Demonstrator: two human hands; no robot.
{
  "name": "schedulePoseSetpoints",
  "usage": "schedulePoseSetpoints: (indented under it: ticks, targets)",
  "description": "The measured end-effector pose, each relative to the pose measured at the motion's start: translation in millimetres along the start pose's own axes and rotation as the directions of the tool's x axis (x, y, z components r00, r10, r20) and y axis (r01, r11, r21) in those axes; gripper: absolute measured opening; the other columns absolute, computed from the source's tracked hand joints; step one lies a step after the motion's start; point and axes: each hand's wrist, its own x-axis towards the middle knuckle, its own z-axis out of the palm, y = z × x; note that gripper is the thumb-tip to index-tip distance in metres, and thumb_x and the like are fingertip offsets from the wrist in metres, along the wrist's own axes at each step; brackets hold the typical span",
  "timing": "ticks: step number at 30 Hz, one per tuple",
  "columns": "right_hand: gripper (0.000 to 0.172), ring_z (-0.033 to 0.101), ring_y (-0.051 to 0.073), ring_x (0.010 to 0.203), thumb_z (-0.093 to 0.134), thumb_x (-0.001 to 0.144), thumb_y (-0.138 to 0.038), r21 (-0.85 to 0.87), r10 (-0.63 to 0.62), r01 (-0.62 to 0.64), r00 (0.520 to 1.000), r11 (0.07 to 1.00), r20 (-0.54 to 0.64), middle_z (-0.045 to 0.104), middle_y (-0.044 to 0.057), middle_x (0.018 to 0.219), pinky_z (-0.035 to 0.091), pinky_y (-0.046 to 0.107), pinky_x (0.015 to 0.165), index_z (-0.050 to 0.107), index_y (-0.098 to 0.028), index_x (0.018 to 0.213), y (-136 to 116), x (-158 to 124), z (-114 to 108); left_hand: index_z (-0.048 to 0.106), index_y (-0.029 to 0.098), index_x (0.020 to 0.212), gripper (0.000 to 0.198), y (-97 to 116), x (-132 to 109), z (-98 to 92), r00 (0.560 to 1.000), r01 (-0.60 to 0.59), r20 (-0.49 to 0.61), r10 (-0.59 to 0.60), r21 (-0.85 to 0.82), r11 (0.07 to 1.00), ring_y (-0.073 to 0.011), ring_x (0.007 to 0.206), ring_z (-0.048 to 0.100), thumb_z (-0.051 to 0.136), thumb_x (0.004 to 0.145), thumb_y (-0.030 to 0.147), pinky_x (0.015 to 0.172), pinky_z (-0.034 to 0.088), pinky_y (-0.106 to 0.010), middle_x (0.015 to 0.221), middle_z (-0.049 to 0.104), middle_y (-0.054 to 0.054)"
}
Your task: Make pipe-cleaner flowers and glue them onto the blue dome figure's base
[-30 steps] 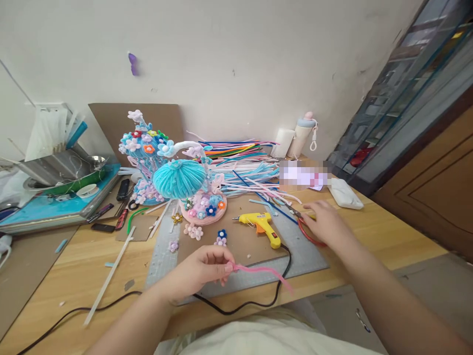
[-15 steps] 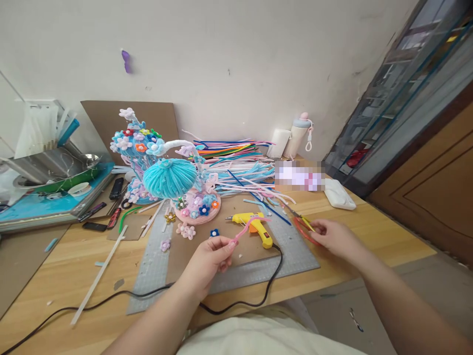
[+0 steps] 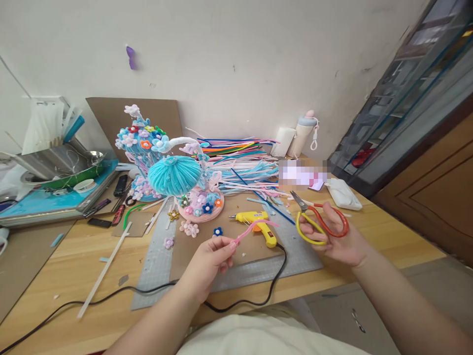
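Observation:
Between its thumb and fingers my left hand (image 3: 216, 261) pinches a pink pipe cleaner (image 3: 253, 228), whose free end bends over the glue gun. My right hand (image 3: 342, 241) holds a pair of scissors (image 3: 310, 217) with one red and one yellow handle; the fingers are behind the handles and the blades point away to the left. Below the pipe cleaner, the yellow glue gun (image 3: 263, 226) lies on a brown cardboard sheet (image 3: 207, 249). A blue-shaded lamp shape of pipe cleaners (image 3: 174, 176) stands left of it, over a pink flower-covered base (image 3: 201, 214).
Loose pipe cleaners (image 3: 244, 170) are heaped along the wall. The gun's black cord (image 3: 244, 306) crosses the cutting mat (image 3: 150, 288) and table. A clear glue stick (image 3: 105, 271) lies at left, beyond it a metal bowl (image 3: 48, 162). A white case (image 3: 343, 194) sits at right.
My right hand has lifted the scissors from the table and turned palm up beneath them. The left hand keeps its pinch on the pink pipe cleaner. The view has shifted slightly.

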Motion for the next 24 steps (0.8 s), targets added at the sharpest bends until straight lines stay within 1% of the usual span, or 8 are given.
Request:
schedulePoseSetpoints:
  ticks: [5,8,11,13,15,18,22,24]
  targets:
    - [0.068,0.039,0.01,0.057,0.032,0.076,-0.076,0.001,0.06,-0.061,0.992,0.998,0.113,0.046,0.004,0.081,0.027,0.019,0.042,0.056,-0.016,0.094,8.2,7.6,8.8,0.062,0.013,0.079,0.027,-2.6,0.3,0.0,1.0,-0.001,0.002,0.001,0.017,1.0,-0.0054,0.049,0.04,0.071,0.07,0.037,0.045,0.023,-0.019,0.056,0.046,0.004]
    - [0.069,0.037,0.009,0.052,0.029,0.076,-0.078,-0.121,-0.022,0.043,0.986,0.992,0.165,0.046,0.002,0.074,0.029,0.022,0.045,0.057,-0.016,0.089,12.7,9.3,12.2,0.061,0.013,0.079,0.027,-2.2,1.2,0.6,1.0,-0.012,0.004,0.012,0.007,1.0,-0.0053,0.049,0.039,0.07,0.07,0.037,0.045,0.023,-0.019,0.056,0.047,0.004]
    - [0.057,0.041,0.01,0.051,0.035,0.08,-0.071,-0.337,-0.15,0.224,0.961,0.915,0.231,0.046,0.001,0.068,0.033,0.026,0.051,0.054,-0.017,0.077,24.8,4.9,19.0,0.058,0.015,0.075,0.027,0.0,2.1,2.0,0.999,-0.034,-0.005,0.034,-0.053,0.998,-0.0052,0.049,0.039,0.07,0.07,0.038,0.046,0.023,-0.019,0.056,0.047,0.004]
    - [0.05,0.047,0.013,0.057,0.039,0.082,-0.066,-0.467,-0.206,0.31,0.943,0.828,0.261,0.047,0.002,0.07,0.037,0.028,0.056,0.048,-0.018,0.07,37.8,-2.6,27.7,0.055,0.015,0.071,0.027,2.5,2.5,3.6,0.998,-0.054,-0.014,0.053,-0.111,0.992,-0.0049,0.049,0.039,0.071,0.07,0.037,0.046,0.023,-0.018,0.057,0.048,0.004]
    - [0.052,0.053,0.018,0.067,0.036,0.081,-0.069,-0.596,-0.198,0.326,0.942,0.734,0.272,0.049,0.004,0.072,0.04,0.031,0.063,0.043,-0.02,0.068,51.8,-12.9,39.7,0.053,0.015,0.069,0.027,5.9,2.1,6.0,0.996,-0.085,-0.024,0.082,-0.164,0.983,-0.0044,0.049,0.039,0.071,0.07,0.036,0.047,0.024,-0.018,0.059,0.049,0.004]
    - [0.052,0.051,0.019,0.067,0.044,0.075,-0.072,-0.807,-0.157,0.27,0.963,0.526,0.22,0.052,0.004,0.074,0.04,0.03,0.06,0.046,-0.02,0.072,67.7,-28.4,60.9,0.053,0.015,0.068,0.024,12.3,-1.2,11.6,0.99,-0.139,-0.037,0.134,-0.226,0.964,-0.0043,0.05,0.041,0.07,0.071,0.033,0.049,0.027,-0.017,0.061,0.05,0.004]
    - [0.039,0.045,0.015,0.061,0.052,0.079,-0.056,-0.973,-0.154,0.118,0.984,0.196,0.088,0.053,0.001,0.069,0.035,0.025,0.055,0.047,-0.019,0.07,73.8,-37.0,85.9,0.054,0.016,0.067,0.023,18.1,-8.3,22.3,0.98,-0.193,-0.007,0.198,-0.249,0.949,-0.0054,0.05,0.042,0.07,0.071,0.032,0.05,0.028,-0.018,0.058,0.05,0.004]
    - [0.035,0.042,0.014,0.059,0.054,0.078,-0.052,-0.989,-0.159,0.08,0.986,0.122,0.06,0.053,0.0,0.066,0.032,0.024,0.052,0.046,-0.019,0.069,74.4,-34.9,93.8,0.054,0.016,0.065,0.025,17.1,-10.2,27.1,0.976,-0.208,0.016,0.217,-0.227,0.951,-0.0061,0.049,0.041,0.07,0.071,0.034,0.049,0.027,-0.019,0.055,0.049,0.004]
